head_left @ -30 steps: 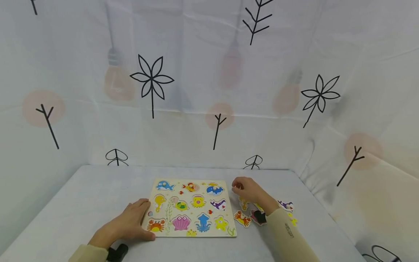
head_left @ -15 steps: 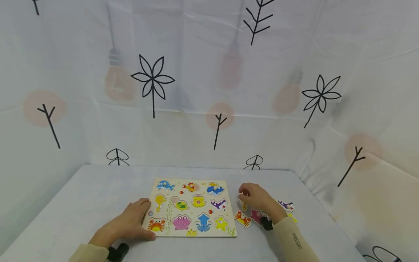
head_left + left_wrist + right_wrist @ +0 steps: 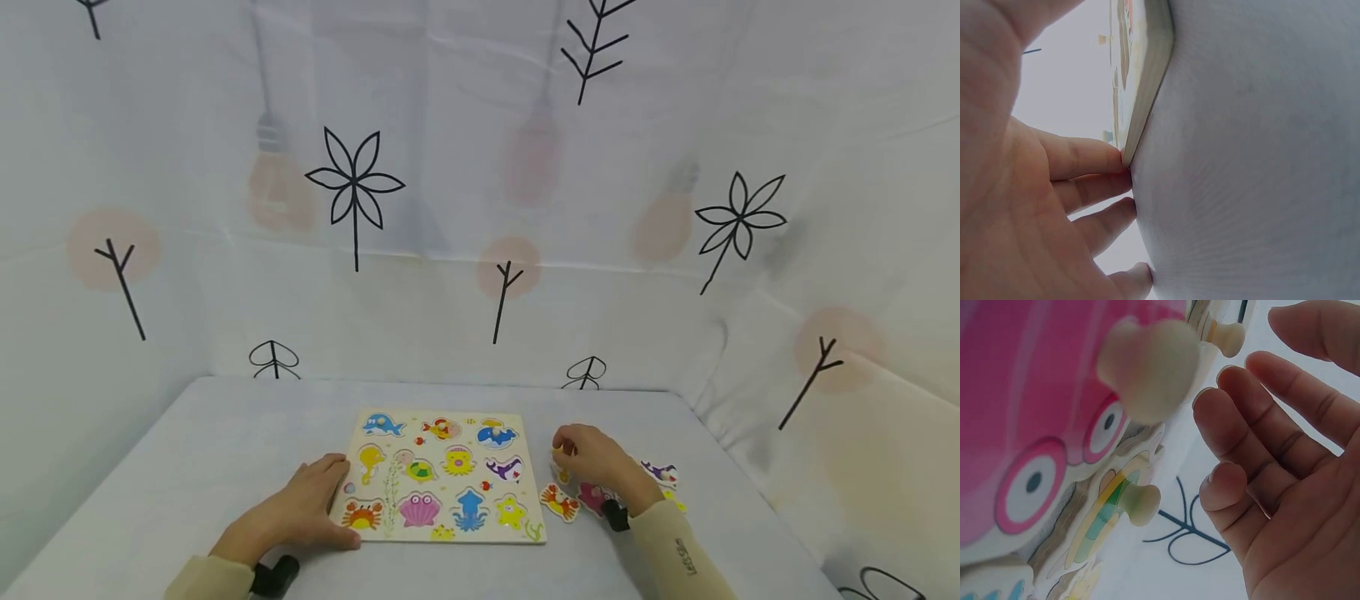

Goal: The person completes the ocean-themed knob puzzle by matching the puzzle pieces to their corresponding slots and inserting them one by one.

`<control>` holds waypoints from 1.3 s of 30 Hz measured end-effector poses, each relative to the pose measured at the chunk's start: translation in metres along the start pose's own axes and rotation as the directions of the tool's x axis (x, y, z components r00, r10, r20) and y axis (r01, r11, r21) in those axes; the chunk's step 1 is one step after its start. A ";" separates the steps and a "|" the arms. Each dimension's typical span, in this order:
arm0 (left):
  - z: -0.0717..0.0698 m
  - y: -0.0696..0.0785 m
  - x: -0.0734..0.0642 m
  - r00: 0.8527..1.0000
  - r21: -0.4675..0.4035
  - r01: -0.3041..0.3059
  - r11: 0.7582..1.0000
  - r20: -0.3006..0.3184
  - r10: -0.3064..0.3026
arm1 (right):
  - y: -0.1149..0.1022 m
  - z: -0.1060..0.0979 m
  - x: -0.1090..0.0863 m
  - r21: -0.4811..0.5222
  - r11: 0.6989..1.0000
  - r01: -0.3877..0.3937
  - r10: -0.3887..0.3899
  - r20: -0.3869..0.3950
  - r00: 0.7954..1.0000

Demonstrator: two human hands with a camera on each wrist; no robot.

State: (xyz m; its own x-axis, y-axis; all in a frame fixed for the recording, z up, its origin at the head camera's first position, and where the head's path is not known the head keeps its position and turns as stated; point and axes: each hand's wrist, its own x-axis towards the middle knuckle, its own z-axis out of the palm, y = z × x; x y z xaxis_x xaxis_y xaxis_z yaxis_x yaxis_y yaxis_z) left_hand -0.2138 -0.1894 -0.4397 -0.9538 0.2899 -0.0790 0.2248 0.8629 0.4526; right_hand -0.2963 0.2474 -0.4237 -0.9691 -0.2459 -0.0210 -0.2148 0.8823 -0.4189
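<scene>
Our right hand [image 3: 597,460] has drawn back to the loose yellow piece [image 3: 564,475], fingers loosely bent, pinching nothing, so it's unlifted; our left hand [image 3: 303,504], fingers spread, touches the puzzle board [image 3: 481,451] between them.

Printed backdrop [image 3: 420,321] behind white tabletop [image 3: 232,450]
</scene>
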 end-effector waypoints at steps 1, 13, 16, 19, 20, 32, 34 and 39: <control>0.000 0.000 0.000 1.000 -0.002 0.002 1.000 0.002 -0.002 | 0.000 0.000 0.000 -0.003 1.000 0.003 -0.003 0.002 1.000; -0.001 -0.002 -0.002 1.000 0.003 -0.017 1.000 -0.010 0.017 | 0.002 0.002 0.003 -0.033 0.999 0.009 -0.008 0.032 0.999; -0.002 -0.003 -0.002 1.000 -0.004 -0.017 1.000 -0.008 0.017 | 0.002 0.002 0.003 -0.033 0.999 0.013 -0.012 0.040 0.999; -0.003 -0.003 -0.002 1.000 -0.009 -0.017 1.000 -0.008 0.017 | 0.000 0.001 0.003 -0.027 0.999 0.019 -0.017 0.051 0.999; -0.003 -0.003 -0.002 1.000 -0.010 -0.018 1.000 -0.007 0.018 | 0.000 0.001 0.003 -0.028 0.999 0.021 -0.019 0.054 0.998; -0.003 -0.002 -0.002 1.000 -0.019 -0.020 1.000 -0.003 0.020 | 0.001 0.002 0.004 -0.031 0.999 0.015 -0.013 0.069 0.998; -0.003 -0.001 -0.002 1.000 -0.021 -0.021 1.000 -0.002 0.021 | 0.002 0.003 0.004 -0.032 0.999 0.019 -0.017 0.064 0.998; -0.002 0.000 -0.002 1.000 -0.020 -0.013 1.000 0.004 0.013 | 0.005 0.004 0.002 -0.021 1.000 0.008 -0.006 0.062 0.998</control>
State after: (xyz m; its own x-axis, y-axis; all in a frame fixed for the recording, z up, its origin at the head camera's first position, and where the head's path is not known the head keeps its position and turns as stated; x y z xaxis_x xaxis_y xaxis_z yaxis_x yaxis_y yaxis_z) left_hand -0.2127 -0.1905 -0.4374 -0.9500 0.3028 -0.0768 0.2331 0.8508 0.4710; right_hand -0.2987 0.2495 -0.4295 -0.9583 -0.2758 -0.0743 -0.2247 0.8885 -0.4000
